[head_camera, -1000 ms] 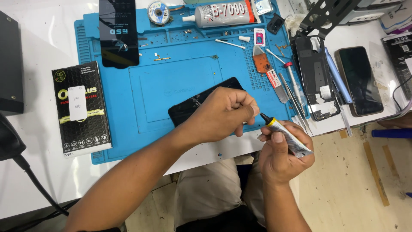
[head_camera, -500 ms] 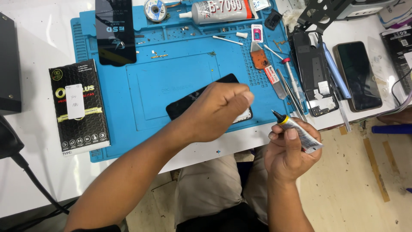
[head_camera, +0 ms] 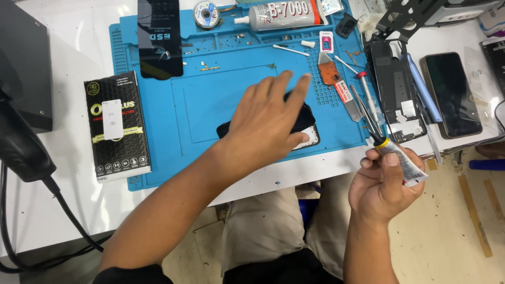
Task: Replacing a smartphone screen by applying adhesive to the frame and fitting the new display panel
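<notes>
Two hands show: the left hand (head_camera: 271, 123) and the right hand (head_camera: 383, 184). Two glue tubes: a small one (head_camera: 402, 160) and a large one (head_camera: 281, 16). One blue work mat (head_camera: 158, 158). Three phones: one under the palm (head_camera: 310, 131), an opened one (head_camera: 394, 89), a dark one (head_camera: 452, 94). One black box (head_camera: 117, 126). One solder reel (head_camera: 206, 14).

White workbench (head_camera: 63, 210) above a dusty, stained beige floor (head_camera: 463, 236)
</notes>
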